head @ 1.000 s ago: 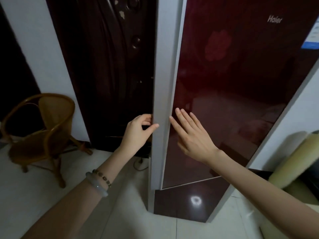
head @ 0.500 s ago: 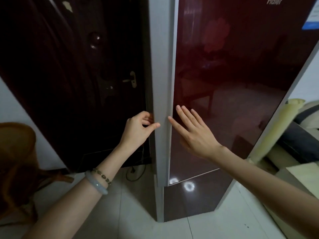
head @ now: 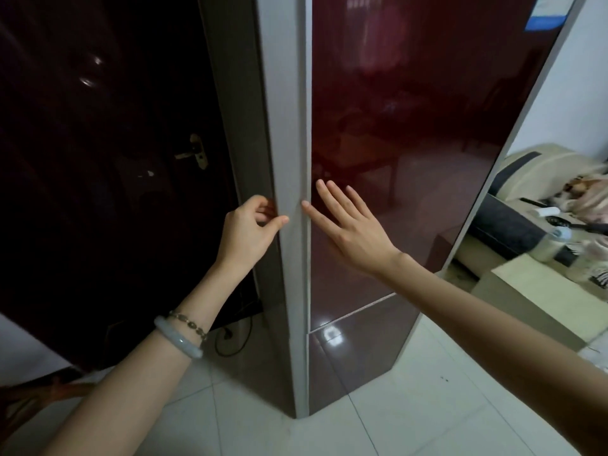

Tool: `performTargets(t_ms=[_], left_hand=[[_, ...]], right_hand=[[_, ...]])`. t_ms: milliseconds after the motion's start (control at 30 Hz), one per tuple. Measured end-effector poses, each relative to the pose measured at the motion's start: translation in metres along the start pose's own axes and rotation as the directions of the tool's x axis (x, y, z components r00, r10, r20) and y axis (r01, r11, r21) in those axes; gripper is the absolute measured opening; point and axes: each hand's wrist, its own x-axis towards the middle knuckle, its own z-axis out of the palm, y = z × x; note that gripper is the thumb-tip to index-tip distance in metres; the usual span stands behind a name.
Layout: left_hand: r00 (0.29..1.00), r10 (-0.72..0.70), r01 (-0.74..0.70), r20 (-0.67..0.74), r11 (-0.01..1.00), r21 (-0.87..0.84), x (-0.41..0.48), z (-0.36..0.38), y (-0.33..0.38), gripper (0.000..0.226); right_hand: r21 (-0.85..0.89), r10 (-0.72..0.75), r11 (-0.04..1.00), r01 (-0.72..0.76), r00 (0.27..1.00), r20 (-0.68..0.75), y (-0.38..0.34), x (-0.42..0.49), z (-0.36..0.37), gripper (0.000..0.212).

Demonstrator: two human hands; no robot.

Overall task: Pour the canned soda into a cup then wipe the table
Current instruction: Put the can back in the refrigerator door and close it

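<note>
Head view: a fridge [head: 411,143] with a glossy dark-red front fills the middle. The left hand [head: 246,232] grips its grey edge [head: 289,126], fingers curled behind the edge and thumb tip pressed on its face. The right hand [head: 352,232] lies flat on the red front just right of that edge, fingers straight and spread. Two bracelets [head: 181,335] sit on the left wrist. Left of the fridge stands a dark door [head: 98,176] with a brass handle [head: 194,155]; a cable [head: 230,337] loops on the floor at the fridge's left foot. Right of the fridge are a sofa [head: 526,179] and a pale table [head: 533,291] with blurred clutter. The can and cup cannot be made out, so I cannot tell where they are.
</note>
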Motion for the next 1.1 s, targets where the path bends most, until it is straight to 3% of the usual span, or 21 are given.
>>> performTargets(t_ms=[367, 633, 733, 867, 967, 1100], left_hand=[[1.0, -0.017, 0.017, -0.018, 1.0, -0.016, 0.008, 0.002, -0.01, 0.032], [1.0, -0.022, 0.022, -0.003, 0.997, 0.07, -0.006, 0.005, -0.003, 0.039], [0.997, 0.059, -0.071, 0.055, 0.965, 0.254, -0.024, 0.005, 0.001, 0.057], [0.961, 0.221, -0.274, 0.166, 0.836, 0.475, -0.049, 0.003, 0.005, 0.078], [0.911, 0.305, -0.41, 0.279, 0.747, 0.524, -0.063, 0.005, 0.005, 0.083], [0.831, 0.373, -0.547, 0.413, 0.687, 0.479, -0.079, 0.014, 0.011, 0.087]], right_hand=[[0.005, -0.038, 0.999, 0.038, 0.999, 0.021, 0.006, 0.008, 0.016, 0.074], [0.109, 0.019, 0.993, -0.035, 0.989, 0.145, -0.005, 0.006, 0.001, 0.081], [0.249, 0.061, 0.961, -0.119, 0.971, 0.23, -0.011, 0.0, -0.01, 0.08], [0.426, 0.141, 0.839, -0.337, 0.893, 0.428, -0.021, -0.021, -0.031, 0.076], [0.464, 0.192, 0.725, -0.509, 0.796, 0.574, -0.028, -0.042, -0.05, 0.077], [0.395, 0.307, 0.654, -0.646, 0.703, 0.641, -0.039, -0.075, -0.075, 0.073]])
